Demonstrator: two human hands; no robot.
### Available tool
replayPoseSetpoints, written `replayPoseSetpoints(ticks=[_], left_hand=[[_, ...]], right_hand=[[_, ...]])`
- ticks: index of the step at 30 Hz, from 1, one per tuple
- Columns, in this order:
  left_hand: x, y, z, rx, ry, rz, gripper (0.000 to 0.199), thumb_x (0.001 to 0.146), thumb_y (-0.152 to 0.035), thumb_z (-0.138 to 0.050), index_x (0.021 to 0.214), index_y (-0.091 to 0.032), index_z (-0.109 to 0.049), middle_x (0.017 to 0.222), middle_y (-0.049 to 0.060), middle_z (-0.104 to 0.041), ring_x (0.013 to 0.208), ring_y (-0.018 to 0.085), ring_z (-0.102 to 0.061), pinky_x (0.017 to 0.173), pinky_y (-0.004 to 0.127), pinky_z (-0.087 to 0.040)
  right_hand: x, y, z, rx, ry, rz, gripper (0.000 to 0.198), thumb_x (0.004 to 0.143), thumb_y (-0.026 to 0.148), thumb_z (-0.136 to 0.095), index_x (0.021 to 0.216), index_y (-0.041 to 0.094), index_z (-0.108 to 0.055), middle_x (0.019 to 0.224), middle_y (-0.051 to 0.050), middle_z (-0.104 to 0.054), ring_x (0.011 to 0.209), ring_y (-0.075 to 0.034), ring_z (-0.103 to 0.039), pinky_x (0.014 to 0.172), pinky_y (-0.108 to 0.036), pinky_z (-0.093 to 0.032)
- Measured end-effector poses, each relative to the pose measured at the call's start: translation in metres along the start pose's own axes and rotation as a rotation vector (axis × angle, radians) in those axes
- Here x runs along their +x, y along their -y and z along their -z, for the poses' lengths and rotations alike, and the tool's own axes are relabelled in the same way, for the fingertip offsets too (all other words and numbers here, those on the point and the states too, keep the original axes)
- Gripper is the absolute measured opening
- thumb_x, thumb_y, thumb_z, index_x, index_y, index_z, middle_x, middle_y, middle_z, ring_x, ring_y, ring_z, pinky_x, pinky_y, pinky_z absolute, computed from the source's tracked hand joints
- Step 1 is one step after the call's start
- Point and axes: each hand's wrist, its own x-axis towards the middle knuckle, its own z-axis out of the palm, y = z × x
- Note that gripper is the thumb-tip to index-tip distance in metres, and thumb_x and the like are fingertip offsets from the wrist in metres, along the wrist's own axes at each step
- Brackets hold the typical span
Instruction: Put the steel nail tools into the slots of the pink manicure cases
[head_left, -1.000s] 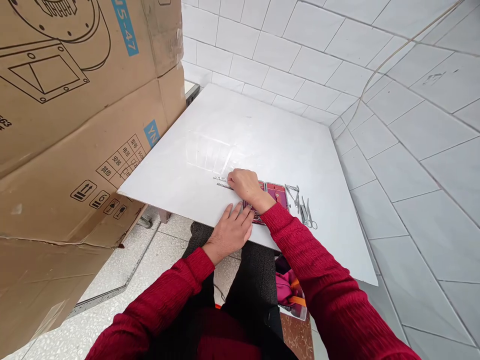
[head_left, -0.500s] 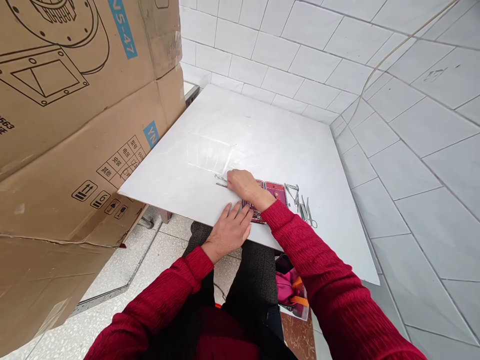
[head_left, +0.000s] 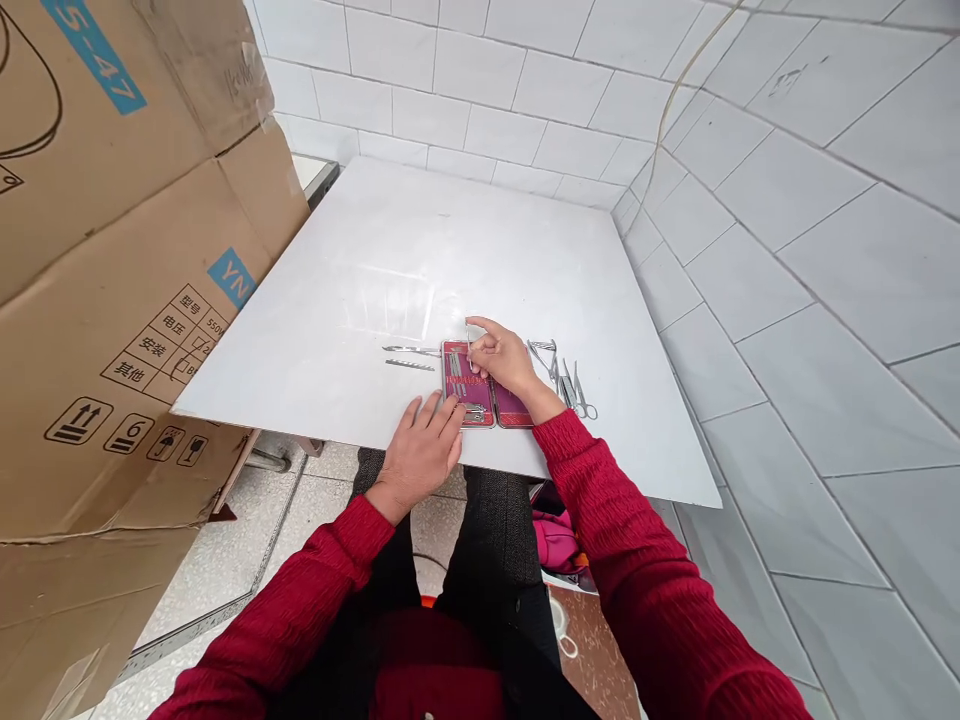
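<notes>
A manicure case [head_left: 514, 408] with a dark red lining lies spread on the white table. Slim metal tools [head_left: 457, 372] sit under loops in its left half, with a nail clipper [head_left: 475, 410] near the front. Above that half, my right hand [head_left: 504, 358] pinches a thin metal manicure tool [head_left: 469, 332], held upright between thumb and fingers; its exact kind is too small to tell. My left hand [head_left: 421, 445] rests flat with fingers spread, its fingertips at the case's left front edge. Left of the case lie two slender metal tools [head_left: 409, 364].
Nippers [head_left: 544, 348] and small scissors [head_left: 585, 402] lie right of the case on the white table [head_left: 360, 230]. A tall cardboard box [head_left: 150, 250] stands along the left edge. Tiled walls [head_left: 487, 80] border the back and right.
My right hand has moved from the tools left of the case to above the case, now with a thin tool upright in its fingers. The view has shifted; my left hand stays flat.
</notes>
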Motion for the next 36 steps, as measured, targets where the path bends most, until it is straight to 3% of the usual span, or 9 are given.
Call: replayPoseSetpoints(ticks=[9, 18, 24, 29, 36], left_hand=[[0.002, 0.0, 0.001, 0.014, -0.007, -0.012, 0.044, 0.1, -0.022, -0.048, 0.142, -0.016, -0.058, 0.147, 0.011, -0.06, 0.139, 0.031, -0.053, 0.117, 0.05, -0.039], [0.002, 0.0, 0.0, 0.021, -0.003, -0.013, 0.046, 0.099, -0.022, -0.049, 0.145, -0.017, -0.056, 0.149, 0.012, -0.059, 0.14, 0.03, -0.052, 0.118, 0.049, -0.039], [0.002, -0.001, 0.001, 0.032, -0.004, -0.014, 0.046, 0.099, -0.022, -0.049, 0.144, -0.017, -0.056, 0.148, 0.012, -0.059, 0.139, 0.03, -0.053, 0.118, 0.049, -0.039], [0.003, -0.001, 0.004, 0.046, 0.012, -0.006, 0.043, 0.1, -0.021, -0.047, 0.14, -0.014, -0.059, 0.148, 0.01, -0.059, 0.138, 0.031, -0.053, 0.117, 0.049, -0.04], [0.002, -0.001, 0.003, 0.059, 0.006, -0.006, 0.043, 0.099, -0.021, -0.048, 0.141, -0.016, -0.059, 0.149, 0.01, -0.059, 0.138, 0.03, -0.053, 0.118, 0.048, -0.039]], right_hand=[[0.004, 0.0, -0.006, -0.056, -0.016, 0.018, 0.052, 0.076, 0.018, -0.055, 0.127, 0.02, -0.059, 0.069, 0.009, -0.06, 0.056, -0.012, -0.061, 0.056, -0.022, -0.051], [0.002, -0.003, -0.008, -0.075, -0.024, -0.001, 0.043, 0.081, 0.018, -0.056, 0.124, 0.018, -0.062, 0.073, 0.004, -0.067, 0.058, -0.013, -0.063, 0.056, -0.024, -0.052], [0.001, -0.003, -0.011, -0.242, -0.084, 0.064, 0.03, 0.086, 0.017, -0.054, 0.11, 0.016, -0.072, 0.074, 0.002, -0.07, 0.067, -0.014, -0.065, 0.071, -0.027, -0.052], [-0.001, -0.001, -0.012, -0.472, -0.168, 0.169, 0.027, 0.094, 0.017, -0.05, 0.1, 0.018, -0.076, 0.104, -0.006, -0.076, 0.095, -0.018, -0.067, 0.088, -0.03, -0.049], [-0.005, -0.002, -0.015, -0.652, -0.125, 0.172, 0.029, 0.099, 0.018, -0.047, 0.102, 0.018, -0.076, 0.105, -0.007, -0.073, 0.098, -0.019, -0.065, 0.088, -0.029, -0.047]])
